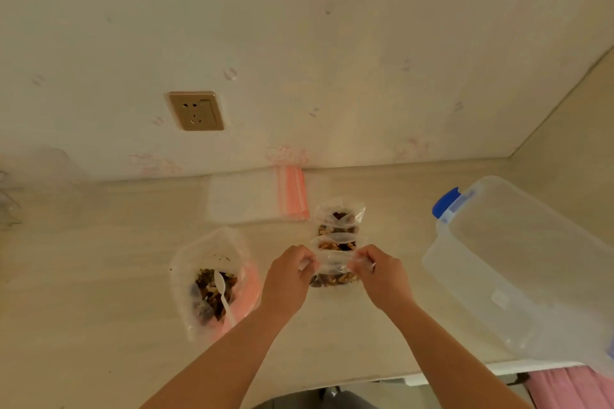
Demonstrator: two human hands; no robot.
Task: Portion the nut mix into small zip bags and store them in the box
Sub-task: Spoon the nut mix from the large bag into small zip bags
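- Both hands pinched the top of the nearest small zip bag (335, 271): left hand (290, 271) at its left corner, right hand (382, 271) at its right
- two more filled bags (339, 226) stood just behind it, seemingly unsealed
- the clear box (518, 262) lay to its right; the big nut-mix bag (212, 279), spoon (223, 292) inside, to its left

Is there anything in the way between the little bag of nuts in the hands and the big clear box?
Nothing visible blocks it. The small zip bag, pinched by the left hand and right hand, has bare counter between it and the clear box to its right.
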